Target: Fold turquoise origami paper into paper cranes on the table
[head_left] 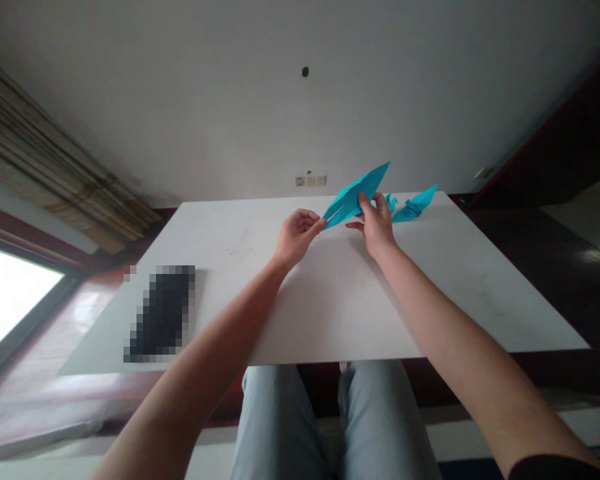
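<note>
A folded sheet of blue origami paper (356, 195), long and diamond-shaped with a slit at its lower left end, is held up above the table between my two hands. My left hand (300, 233) pinches the narrow lower left tip between thumb and fingers. Along the lower right edge, my right hand (377, 223) grips the paper, its thumb on the near face. Just behind the right hand a finished-looking blue origami bird (414, 205) lies on the table, partly hidden by that hand.
The white table (320, 300) stretches out before me, its far edge near a pale wall with sockets (311, 181). A dark, pixelated object (163, 317) lies at the table's left side. Curtains (55, 147) hang at the left.
</note>
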Demonstrator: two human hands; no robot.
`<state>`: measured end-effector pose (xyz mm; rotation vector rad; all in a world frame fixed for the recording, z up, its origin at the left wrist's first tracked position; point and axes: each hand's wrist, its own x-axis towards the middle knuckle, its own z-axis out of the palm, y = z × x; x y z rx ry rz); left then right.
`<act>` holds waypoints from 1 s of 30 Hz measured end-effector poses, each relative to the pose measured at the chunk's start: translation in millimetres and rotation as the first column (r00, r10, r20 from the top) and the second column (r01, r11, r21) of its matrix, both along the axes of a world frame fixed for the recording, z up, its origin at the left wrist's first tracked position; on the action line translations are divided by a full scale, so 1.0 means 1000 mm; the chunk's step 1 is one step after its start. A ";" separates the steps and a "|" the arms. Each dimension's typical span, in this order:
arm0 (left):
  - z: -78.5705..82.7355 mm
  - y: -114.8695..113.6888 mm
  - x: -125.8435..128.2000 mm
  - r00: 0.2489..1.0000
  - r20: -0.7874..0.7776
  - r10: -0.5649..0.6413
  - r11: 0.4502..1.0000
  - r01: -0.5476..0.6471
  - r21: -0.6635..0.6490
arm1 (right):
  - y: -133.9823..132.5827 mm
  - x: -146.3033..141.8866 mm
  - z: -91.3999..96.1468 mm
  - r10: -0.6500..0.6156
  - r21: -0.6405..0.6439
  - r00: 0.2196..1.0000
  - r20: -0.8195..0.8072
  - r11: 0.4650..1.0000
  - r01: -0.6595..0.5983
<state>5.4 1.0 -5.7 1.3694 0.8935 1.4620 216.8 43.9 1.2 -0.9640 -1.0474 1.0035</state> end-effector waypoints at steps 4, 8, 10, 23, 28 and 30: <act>-0.002 -0.002 -0.002 0.999 -0.029 0.037 0.999 -0.038 -0.025 | -0.010 -0.005 0.005 0.064 -0.042 0.995 0.075 0.997 -0.061; -0.003 -0.006 0.002 1.000 0.017 0.000 0.997 0.002 -0.083 | -0.017 -0.010 0.009 0.238 -0.030 0.960 0.145 0.971 -0.236; -0.004 -0.006 0.004 0.999 0.031 -0.012 0.997 0.014 -0.079 | -0.020 -0.012 0.009 0.314 -0.030 0.931 0.189 0.949 -0.314; -0.004 0.007 -0.003 0.983 0.083 0.164 0.986 -0.166 0.019 | -0.020 -0.012 0.004 0.270 0.100 0.931 0.247 0.948 -0.302; -0.008 0.008 -0.001 0.984 0.063 0.168 0.986 -0.167 -0.023 | -0.021 -0.013 0.006 0.243 0.098 0.936 0.256 0.956 -0.275; -0.009 0.008 -0.002 0.985 0.053 0.166 0.986 -0.165 -0.011 | -0.022 -0.014 0.008 0.247 0.088 0.931 0.269 0.956 -0.279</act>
